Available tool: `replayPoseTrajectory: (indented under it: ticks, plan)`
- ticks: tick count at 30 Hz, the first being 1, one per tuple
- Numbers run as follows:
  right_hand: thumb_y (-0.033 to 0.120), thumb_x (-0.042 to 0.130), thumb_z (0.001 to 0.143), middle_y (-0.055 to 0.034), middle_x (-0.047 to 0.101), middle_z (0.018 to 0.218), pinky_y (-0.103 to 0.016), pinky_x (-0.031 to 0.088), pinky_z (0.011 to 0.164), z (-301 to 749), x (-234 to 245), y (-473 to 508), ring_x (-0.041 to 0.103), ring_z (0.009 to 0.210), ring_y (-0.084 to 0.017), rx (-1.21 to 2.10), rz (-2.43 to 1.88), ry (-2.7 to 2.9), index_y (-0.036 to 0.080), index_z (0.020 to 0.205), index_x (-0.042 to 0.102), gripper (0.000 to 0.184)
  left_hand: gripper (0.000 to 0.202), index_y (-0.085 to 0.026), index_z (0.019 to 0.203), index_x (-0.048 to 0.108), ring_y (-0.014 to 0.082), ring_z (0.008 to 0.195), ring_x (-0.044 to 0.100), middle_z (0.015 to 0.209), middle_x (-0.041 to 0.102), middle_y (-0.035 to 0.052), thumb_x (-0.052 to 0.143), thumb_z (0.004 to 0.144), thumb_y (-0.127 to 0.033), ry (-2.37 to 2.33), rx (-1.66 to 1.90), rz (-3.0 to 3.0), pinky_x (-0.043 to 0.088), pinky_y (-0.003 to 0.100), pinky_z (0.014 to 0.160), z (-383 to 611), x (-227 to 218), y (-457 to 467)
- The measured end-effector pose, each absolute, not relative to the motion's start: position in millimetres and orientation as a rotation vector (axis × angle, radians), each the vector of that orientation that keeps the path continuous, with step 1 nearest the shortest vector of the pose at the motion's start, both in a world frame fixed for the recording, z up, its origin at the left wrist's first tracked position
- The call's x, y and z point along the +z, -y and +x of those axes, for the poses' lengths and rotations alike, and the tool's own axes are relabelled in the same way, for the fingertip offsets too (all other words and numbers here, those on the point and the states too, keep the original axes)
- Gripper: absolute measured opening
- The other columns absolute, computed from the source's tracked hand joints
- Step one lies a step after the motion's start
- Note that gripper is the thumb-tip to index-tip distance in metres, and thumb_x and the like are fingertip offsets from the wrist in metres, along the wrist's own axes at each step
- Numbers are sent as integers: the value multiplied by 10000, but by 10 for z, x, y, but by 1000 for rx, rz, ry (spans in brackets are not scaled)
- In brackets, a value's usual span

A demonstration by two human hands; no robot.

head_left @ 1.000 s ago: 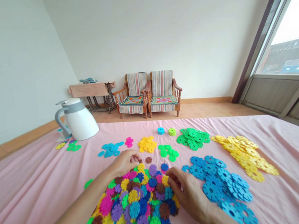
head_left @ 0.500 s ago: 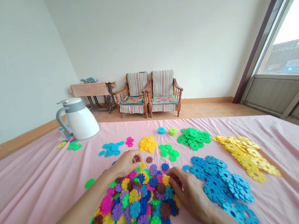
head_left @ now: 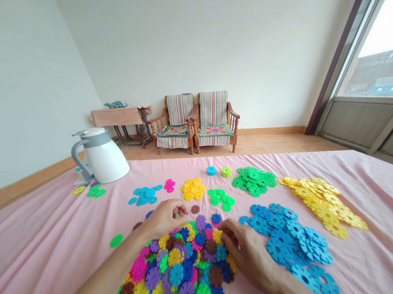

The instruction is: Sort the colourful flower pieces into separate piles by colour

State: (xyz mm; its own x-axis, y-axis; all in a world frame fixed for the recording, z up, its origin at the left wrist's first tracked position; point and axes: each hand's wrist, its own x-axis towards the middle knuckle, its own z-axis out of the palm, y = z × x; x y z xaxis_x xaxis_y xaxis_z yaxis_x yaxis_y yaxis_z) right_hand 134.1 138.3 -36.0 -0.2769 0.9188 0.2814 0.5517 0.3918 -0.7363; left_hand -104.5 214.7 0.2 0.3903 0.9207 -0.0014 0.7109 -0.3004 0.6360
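Left hand point(head_left: 170, 216) is over the far edge of the mixed pile of notched plastic discs point(head_left: 176, 275), palm down, fingers curled in toward the thumb; can't tell if a disc is pinched in there. Right hand point(head_left: 243, 245) is at the pile's right edge, fingers bent, tips right by a yellow disc point(head_left: 217, 236); can't tell if it grips anything. Pile sits front and center on the pink-cloth-covered counter point(head_left: 57, 251), colors all jumbled, discs overlapping. Single brown disc point(head_left: 195, 209) lies just beyond the left fingertips, lone green disc point(head_left: 116, 241) left of the left forearm. Beyond the hands, small single-color groups, left to right: light blue discs point(head_left: 144, 195), pink discs point(head_left: 169, 185), orange-yellow discs point(head_left: 194, 189), bright green discs point(head_left: 223, 200). Behind those, a blue stack point(head_left: 211, 171) beside a lime stack point(head_left: 226, 172). Bigger heaps on the right: green heap point(head_left: 254, 182), yellow heap point(head_left: 321, 202), blue heap point(head_left: 283, 239) nearest the right hand. White-and-gray jug point(head_left: 108, 164) stands upright at far left.
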Motion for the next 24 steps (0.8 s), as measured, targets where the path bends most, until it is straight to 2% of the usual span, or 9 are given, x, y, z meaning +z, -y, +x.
replayPoseTrajectory:
  ticks: [4, 8, 13, 17, 20, 24]
  plan:
    - [200, 403, 913, 22, 633, 720, -219, 370, 563, 1340, -355, -1383, 568, 628, -124, 659, -1271, 1967, 213, 890, 585, 184, 204, -214, 819, 662, 144, 648, 530, 808, 612, -3, 662, 653, -333, -1432, 406, 2219, 364, 222, 576, -992, 46, -1932]
    - [206, 396, 917, 22, 629, 719, -225, 367, 563, 1339, -355, -1386, 565, 631, -126, 652, -1278, 1978, 212, 894, 583, 188, 130, -215, 766, 631, 163, 696, 539, 784, 585, -4, 629, 639, -244, -1495, 359, 2276, 354, 235, 619, -976, 54, -1874]
    - [210, 395, 917, 22, 630, 732, -223, 362, 558, 1342, -381, -1384, 566, 634, -125, 648, -1269, 1974, 215, 898, 578, 184, 151, -221, 743, 586, 150, 649, 509, 760, 575, -23, 548, 612, -156, -1519, 356, 2273, 330, 233, 588, -1015, 35, -1872]
    - [205, 385, 917, 23, 623, 725, -221, 354, 550, 1342, -385, -1383, 558, 627, -124, 641, -1274, 1979, 213, 899, 574, 190, 147, -213, 715, 567, 156, 693, 517, 766, 588, -24, 523, 604, -128, -1490, 387, 2275, 344, 237, 639, -1050, 19, -1874]
    - [199, 387, 908, 28, 611, 702, -221, 351, 548, 1342, -385, -1389, 550, 608, -120, 633, -1278, 1983, 211, 895, 573, 186, 121, -203, 713, 569, 149, 694, 512, 756, 585, -26, 530, 617, -141, -1458, 418, 2216, 352, 235, 640, -1093, 12, -1897]
    - [205, 384, 904, 22, 618, 709, -220, 363, 554, 1347, -409, -1403, 558, 614, -121, 641, -1284, 1980, 207, 903, 578, 194, 71, -183, 687, 567, 124, 613, 483, 647, 536, -43, 570, 647, -241, -1335, 457, 1961, 354, 221, 565, -1147, 26, -1997]
